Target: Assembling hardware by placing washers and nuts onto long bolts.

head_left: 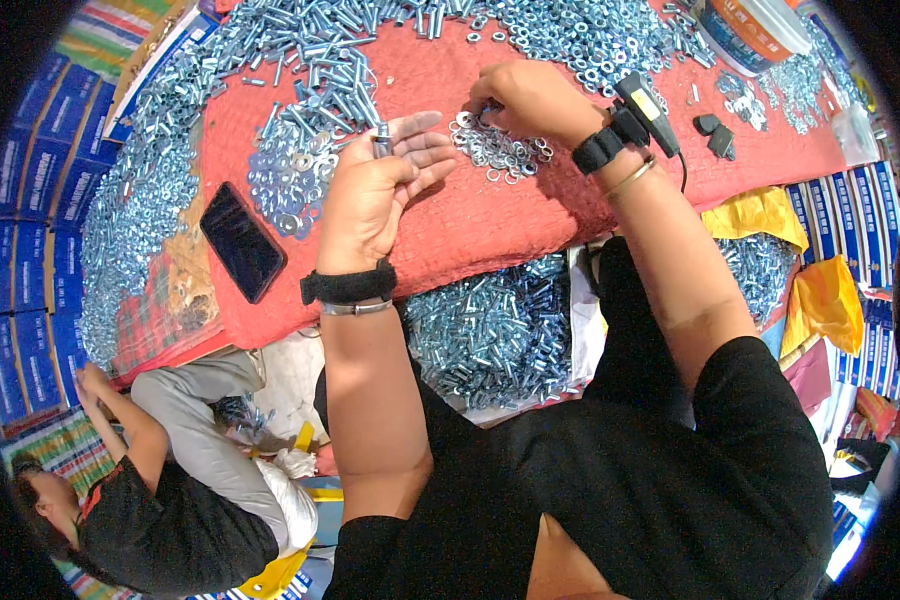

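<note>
My left hand (375,185) is palm up over the red cloth, its fingers loosely stretched. A short silver bolt (382,140) stands upright in it, by the thumb side. My right hand (535,100) reaches down, fingers pinched together at the edge of a small pile of ring-shaped washers (510,150). What its fingertips hold is hidden. Flat washers (295,175) lie left of my left hand, below a heap of long bolts (335,85). Hex nuts (590,50) are heaped beyond my right hand.
A black phone (242,242) lies on the red cloth (500,220). At the back right stands a plastic bucket (745,35). A bin of bolts (490,335) sits below the near edge. Another person (160,480) sits at the lower left, near stacked blue boxes (30,270).
</note>
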{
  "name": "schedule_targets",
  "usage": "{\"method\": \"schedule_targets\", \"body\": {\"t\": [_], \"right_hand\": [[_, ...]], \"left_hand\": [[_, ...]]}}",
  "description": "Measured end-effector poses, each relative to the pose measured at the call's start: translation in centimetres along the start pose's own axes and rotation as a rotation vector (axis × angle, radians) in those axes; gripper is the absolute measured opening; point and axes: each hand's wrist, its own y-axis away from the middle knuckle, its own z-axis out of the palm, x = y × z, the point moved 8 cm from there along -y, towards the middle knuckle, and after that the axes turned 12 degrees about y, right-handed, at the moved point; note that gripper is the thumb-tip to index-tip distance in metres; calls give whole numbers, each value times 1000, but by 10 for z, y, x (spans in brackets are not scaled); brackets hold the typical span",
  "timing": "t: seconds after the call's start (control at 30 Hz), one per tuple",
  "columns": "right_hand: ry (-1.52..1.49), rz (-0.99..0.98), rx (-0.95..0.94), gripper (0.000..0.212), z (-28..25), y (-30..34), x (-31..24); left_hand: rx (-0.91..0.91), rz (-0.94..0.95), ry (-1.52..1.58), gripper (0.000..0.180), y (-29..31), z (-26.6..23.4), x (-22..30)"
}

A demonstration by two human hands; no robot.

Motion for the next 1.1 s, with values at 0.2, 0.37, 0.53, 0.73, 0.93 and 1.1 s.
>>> {"method": "schedule_targets", "body": {"t": [0.2, 0.37, 0.53, 0.73, 0.93, 1.1], "right_hand": [[-133, 229, -129, 24, 6, -7, 12], [-273, 272, -171, 23, 14, -4, 21], [-405, 224, -136, 18, 7, -6, 22], [-1201, 64, -210, 13, -23, -5, -12], [-1453, -16, -312, 13, -26, -3, -35], [-1440, 46, -475, 12, -6, -3, -34]], "left_hand": [[24, -24, -90, 45, -4, 0, -10], [29, -42, -100, 45, -7, 3, -15], [17, -57, -110, 45, -9, 5, -19], [-49, -81, -173, 45, -10, 10, -25], [-102, -93, -289, 48, -6, 23, -27], [-99, -116, -366, 50, -6, 22, -30]]}}
